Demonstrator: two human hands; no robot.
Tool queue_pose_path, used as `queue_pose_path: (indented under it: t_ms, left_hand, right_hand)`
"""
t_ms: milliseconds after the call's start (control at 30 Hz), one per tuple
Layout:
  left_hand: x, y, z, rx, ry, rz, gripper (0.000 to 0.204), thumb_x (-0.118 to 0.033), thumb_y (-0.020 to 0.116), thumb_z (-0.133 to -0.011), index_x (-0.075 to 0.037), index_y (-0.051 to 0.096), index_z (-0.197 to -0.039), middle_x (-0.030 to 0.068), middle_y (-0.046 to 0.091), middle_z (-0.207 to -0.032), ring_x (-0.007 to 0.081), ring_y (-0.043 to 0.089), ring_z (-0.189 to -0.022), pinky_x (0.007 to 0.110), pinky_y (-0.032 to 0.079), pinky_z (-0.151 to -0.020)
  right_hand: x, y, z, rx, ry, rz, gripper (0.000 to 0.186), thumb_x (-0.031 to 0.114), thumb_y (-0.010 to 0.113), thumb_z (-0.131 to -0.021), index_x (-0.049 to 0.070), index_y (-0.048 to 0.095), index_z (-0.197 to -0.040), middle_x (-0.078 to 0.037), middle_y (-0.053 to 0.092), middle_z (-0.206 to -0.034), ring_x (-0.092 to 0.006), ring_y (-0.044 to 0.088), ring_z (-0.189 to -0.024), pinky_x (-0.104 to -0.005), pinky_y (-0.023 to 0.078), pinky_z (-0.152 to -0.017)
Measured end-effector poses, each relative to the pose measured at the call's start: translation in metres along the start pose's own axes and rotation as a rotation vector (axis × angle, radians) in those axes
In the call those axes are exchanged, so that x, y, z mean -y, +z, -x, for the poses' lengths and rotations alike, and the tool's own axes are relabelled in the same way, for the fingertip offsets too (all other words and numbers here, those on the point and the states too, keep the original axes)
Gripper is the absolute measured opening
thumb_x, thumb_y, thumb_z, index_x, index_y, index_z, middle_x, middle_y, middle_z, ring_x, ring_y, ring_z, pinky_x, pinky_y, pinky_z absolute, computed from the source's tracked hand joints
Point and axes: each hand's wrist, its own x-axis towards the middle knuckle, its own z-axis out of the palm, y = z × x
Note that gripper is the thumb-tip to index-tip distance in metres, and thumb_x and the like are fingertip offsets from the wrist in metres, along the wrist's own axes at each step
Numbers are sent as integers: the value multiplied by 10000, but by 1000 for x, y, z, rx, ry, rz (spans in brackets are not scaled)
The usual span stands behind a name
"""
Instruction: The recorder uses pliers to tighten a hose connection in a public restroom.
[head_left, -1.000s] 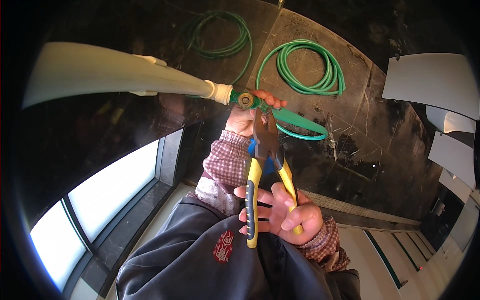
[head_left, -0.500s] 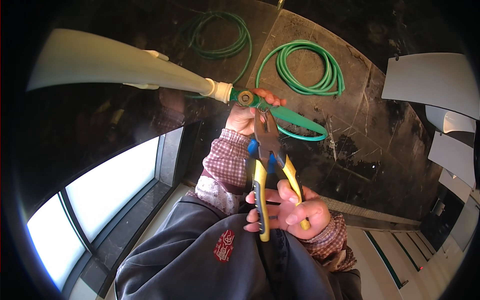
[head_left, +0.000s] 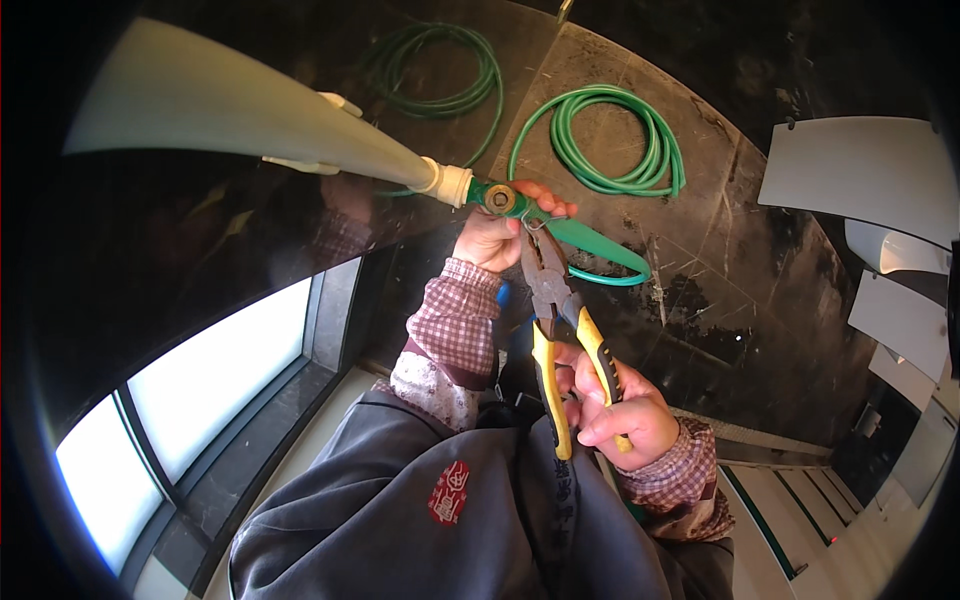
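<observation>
My left hand (head_left: 488, 238) is closed around a green hose (head_left: 600, 246) just past a green valve (head_left: 499, 199) with a round brass-coloured middle. A thin metal wire (head_left: 541, 217) loops around the hose there. Pliers (head_left: 548, 285) with yellow and black handles are in my right hand (head_left: 632, 408). Their jaws point up at the wire, close to my left fingers; whether they grip it I cannot tell. The thumb lies over the right handle and the fingers reach behind toward the left one, with the handles spread apart.
A pale pipe (head_left: 250, 100) runs in from the upper left to a cream collar (head_left: 452, 184) at the valve. Coiled green hose (head_left: 665, 160) lies on the dark stone floor (head_left: 690, 260), mirrored in the glossy dark wall. White fixtures (head_left: 865, 180) stand at the right.
The pliers have shifted right and turned slightly, and their handles are closer together. My right fingers have drawn in behind the handles. The left hand keeps its hold on the hose.
</observation>
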Motion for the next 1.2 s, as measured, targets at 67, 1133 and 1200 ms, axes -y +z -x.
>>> queue_pose_path:
  t_ms: [67,1133,1200]
  left_hand:
    - [-1,1,0,-6,-13,12,368,-142,709,-696,-34,561,-1016,91,576,-966,262,542,-975,491,330,-978]
    - [-6,6,-1,77,-17,38,320,-120,658,-742,-73,579,-1048,78,569,-995,246,530,-971,473,303,-1004]
    - [-6,5,-2,86,-29,43,323,-121,656,-745,-82,580,-1056,75,569,-997,244,528,-973,472,301,-1003]
  right_hand:
    - [2,1,-1,118,36,-139,306,-88,503,-523,120,434,-738,-154,361,-1298,-295,390,-1147,-503,379,-908]
    - [-32,29,-17,545,104,-868,296,-99,472,-528,124,458,-722,-214,261,-1365,-360,351,-1210,-622,225,-986]
    - [-32,29,-15,518,119,-880,296,-101,474,-532,124,458,-723,-217,276,-1357,-361,354,-1207,-619,252,-973]
